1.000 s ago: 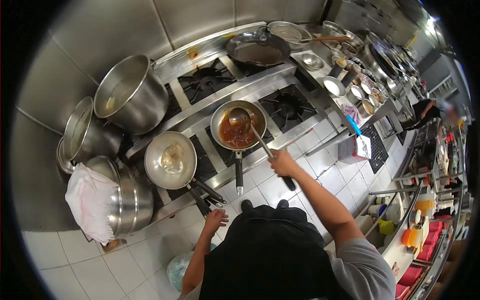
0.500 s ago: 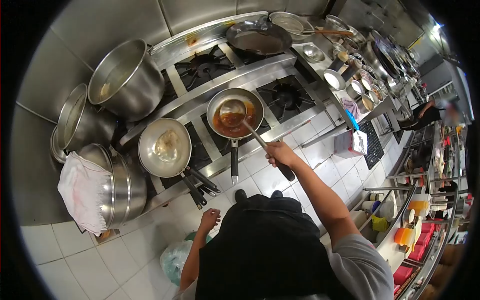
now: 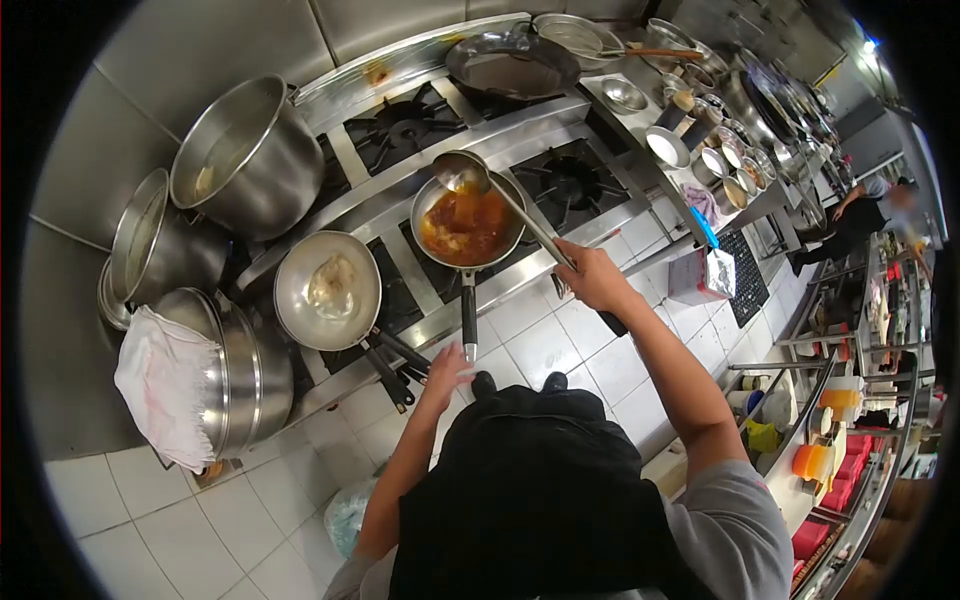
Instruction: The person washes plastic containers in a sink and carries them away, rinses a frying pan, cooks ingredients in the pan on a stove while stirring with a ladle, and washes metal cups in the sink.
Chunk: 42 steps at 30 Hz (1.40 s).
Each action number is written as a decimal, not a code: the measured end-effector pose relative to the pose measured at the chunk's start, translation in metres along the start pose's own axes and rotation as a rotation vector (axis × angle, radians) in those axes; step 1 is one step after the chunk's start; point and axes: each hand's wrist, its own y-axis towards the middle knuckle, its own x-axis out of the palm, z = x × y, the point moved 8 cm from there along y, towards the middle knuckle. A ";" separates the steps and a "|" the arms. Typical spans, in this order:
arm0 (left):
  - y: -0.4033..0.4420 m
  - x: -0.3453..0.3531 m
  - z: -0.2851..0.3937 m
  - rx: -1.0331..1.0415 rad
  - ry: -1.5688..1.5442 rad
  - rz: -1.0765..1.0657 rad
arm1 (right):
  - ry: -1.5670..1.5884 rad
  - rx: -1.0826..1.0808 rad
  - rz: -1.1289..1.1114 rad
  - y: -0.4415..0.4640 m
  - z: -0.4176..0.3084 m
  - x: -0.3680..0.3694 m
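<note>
My right hand is closed around the dark handle of a long metal ladle. The ladle's bowl is tilted over the far rim of a frying pan, above the red-orange sauce inside. My left hand is slightly blurred, fingers apart, just beside the end of that pan's black handle; it holds nothing I can see. To the left, a second pan contains a little pale, translucent food or liquid.
Large metal pots stand left of the stove, one draped with a white cloth. A dark wok sits at the back. Seasoning bowls line the right counter. Another person stands far right.
The ladle has risen from the sauce to the pan's far rim and tipped. My right hand moved up and right with it. My left hand came up to the pan handle, its fingers opening.
</note>
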 end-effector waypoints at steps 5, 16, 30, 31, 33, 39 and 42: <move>0.022 0.051 0.053 -0.077 -0.104 -0.043 | -0.210 -0.007 0.149 0.001 0.035 0.047; 0.034 0.014 0.064 -0.019 0.272 0.160 | 0.348 0.312 -0.036 -0.017 0.035 0.086; 0.031 0.017 0.058 -0.110 0.196 0.072 | 0.773 0.429 -0.188 -0.015 0.046 0.109; 0.031 0.016 0.059 -0.102 0.199 0.074 | 0.775 0.421 -0.186 -0.011 0.048 0.108; 0.028 0.009 0.052 -0.097 0.123 0.095 | 1.029 0.536 -0.184 -0.008 0.049 0.106; 0.016 -0.002 0.039 -0.127 0.107 0.047 | -0.038 -0.013 0.012 -0.004 0.022 0.031; 0.018 0.004 0.041 -0.146 0.096 0.014 | -0.206 -0.077 0.100 0.002 0.038 0.035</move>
